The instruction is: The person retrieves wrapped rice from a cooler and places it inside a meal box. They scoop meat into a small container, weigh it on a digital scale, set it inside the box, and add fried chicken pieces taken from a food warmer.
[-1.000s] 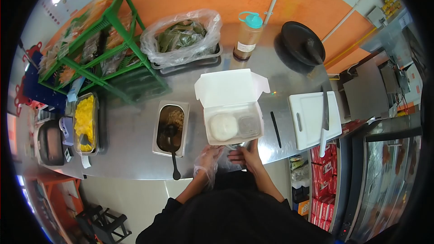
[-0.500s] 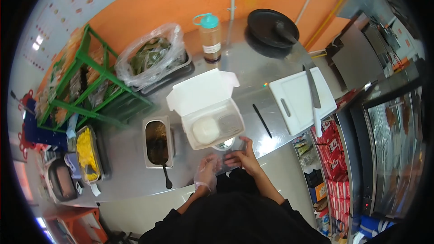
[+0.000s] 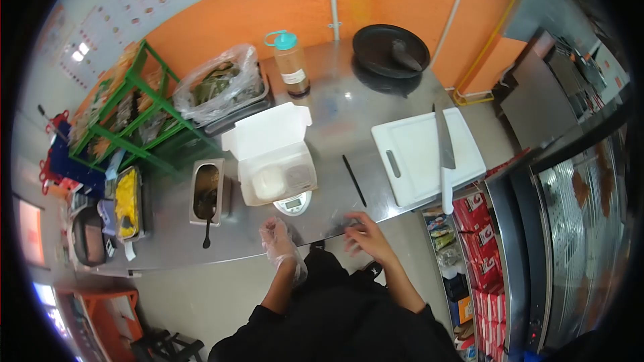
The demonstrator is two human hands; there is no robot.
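An open white takeaway box [image 3: 272,117] sits on a small white kitchen scale [image 3: 293,204], its lid tipped back. Inside lies a round white mound of rice [image 3: 269,183], beside a small clear-lidded cup [image 3: 300,176]. My left hand [image 3: 276,241], in a clear plastic glove, is just in front of the scale at the table's edge; its fingers are loosely bent, with nothing visible in them. To the right, my bare right hand [image 3: 367,238] hovers at the edge with fingers apart, holding nothing I can see. A thin black stick [image 3: 354,180] lies beyond it.
A white cutting board [image 3: 416,161] carries a large knife [image 3: 445,151]. Left of the box stand a metal pan of dark sauce [image 3: 208,194] with a spoon and a tray of yellow food [image 3: 126,204]. Behind are bagged leaves [image 3: 218,87], a bottle [image 3: 291,70] and a stone mortar [image 3: 379,50].
My hands have drawn apart and back from the scale, the right one moving to the right. The scale's front now shows. The whole view has shifted, with table things appearing further left.
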